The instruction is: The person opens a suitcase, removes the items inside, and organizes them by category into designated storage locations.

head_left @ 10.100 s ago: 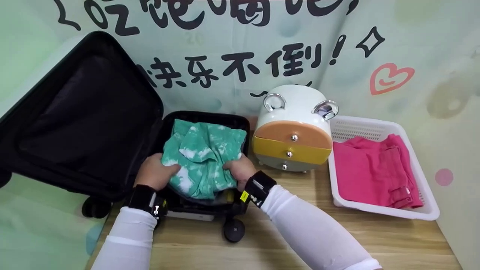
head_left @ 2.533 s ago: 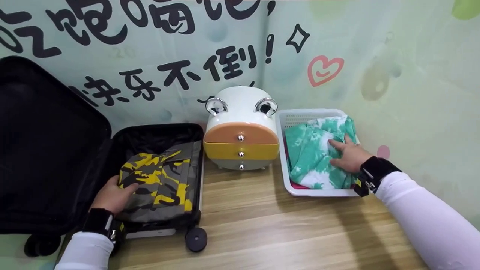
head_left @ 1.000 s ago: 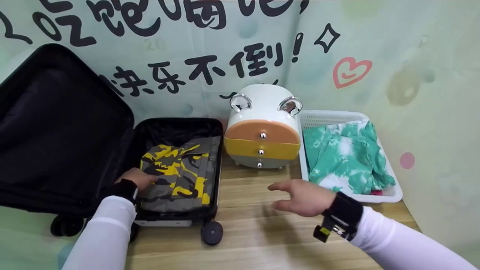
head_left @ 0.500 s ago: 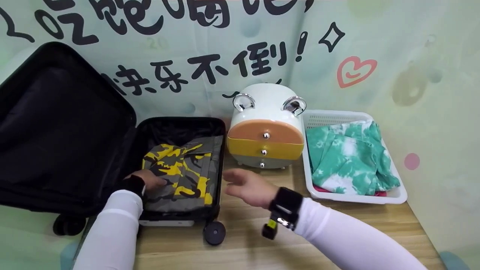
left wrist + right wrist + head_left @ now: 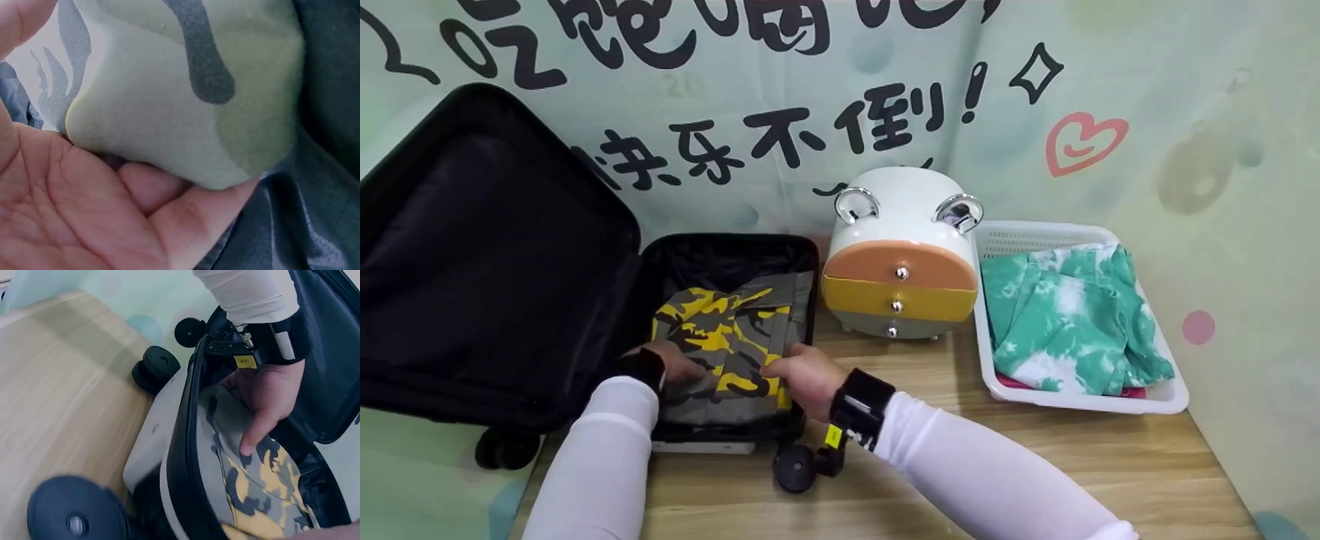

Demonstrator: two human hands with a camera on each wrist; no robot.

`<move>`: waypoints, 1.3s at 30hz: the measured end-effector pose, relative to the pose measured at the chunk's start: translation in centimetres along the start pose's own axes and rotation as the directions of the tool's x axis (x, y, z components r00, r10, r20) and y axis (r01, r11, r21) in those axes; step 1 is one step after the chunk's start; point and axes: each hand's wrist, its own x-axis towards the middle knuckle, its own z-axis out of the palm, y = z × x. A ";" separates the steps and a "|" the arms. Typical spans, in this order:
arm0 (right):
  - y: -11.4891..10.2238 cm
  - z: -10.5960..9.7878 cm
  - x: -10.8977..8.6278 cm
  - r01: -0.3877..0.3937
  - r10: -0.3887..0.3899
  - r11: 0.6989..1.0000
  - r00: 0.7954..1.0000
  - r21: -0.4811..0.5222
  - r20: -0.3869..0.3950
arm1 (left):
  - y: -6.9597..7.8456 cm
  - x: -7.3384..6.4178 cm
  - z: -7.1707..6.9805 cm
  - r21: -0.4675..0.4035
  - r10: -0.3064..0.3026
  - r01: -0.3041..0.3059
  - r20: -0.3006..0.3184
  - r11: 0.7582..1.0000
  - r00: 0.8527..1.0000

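A folded yellow, grey and black camouflage garment (image 5: 727, 337) lies in the base of an open black suitcase (image 5: 735, 244). My left hand (image 5: 679, 364) grips its left edge; in the left wrist view, fingers (image 5: 191, 219) lie beneath the cloth (image 5: 152, 107). The right wrist view shows that hand's thumb (image 5: 259, 430) on top of the cloth. At the garment's right edge my right hand (image 5: 810, 375) holds it, thumb above, other fingers hidden. Only a sliver of the right hand (image 5: 337, 534) appears in its own wrist view.
The suitcase lid (image 5: 502, 262) leans open at the left. A white duck-faced drawer box (image 5: 900, 255) stands right of the suitcase. Beyond it, a white basket (image 5: 1166, 394) holds a green tie-dye garment (image 5: 1069, 322) over a pink one (image 5: 1012, 382). Wheels (image 5: 795, 466) jut from the suitcase front.
The green garment went from suitcase to basket, uncovering the camouflage one. My right hand then moved left from the basket to the camouflage garment's right edge. My left hand shifted slightly along the left edge.
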 end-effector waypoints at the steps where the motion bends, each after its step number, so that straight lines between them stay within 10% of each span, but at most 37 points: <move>1: 0.0 0.3 0.2 -0.010 0.010 1.000 1.000 -0.007 -0.020 | 0.0 0.0 0.0 0.002 0.000 0.000 -0.001 1.000 1.000; 18: 0.9 1.5 2.0 -0.022 0.021 1.000 0.999 -0.015 -0.029 | -0.3 -0.1 0.1 -0.003 0.036 -0.037 -0.013 0.999 0.999; 32: 1.4 3.0 3.5 -0.009 -0.081 0.957 0.950 -0.289 -0.300 | 0.2 -0.6 0.0 0.072 0.065 -0.061 -0.056 0.996 0.996; 39: 1.2 2.9 4.5 -0.038 -0.054 0.938 0.966 -0.346 -0.254 | 0.2 -1.2 0.0 0.084 0.063 -0.058 -0.061 0.995 0.996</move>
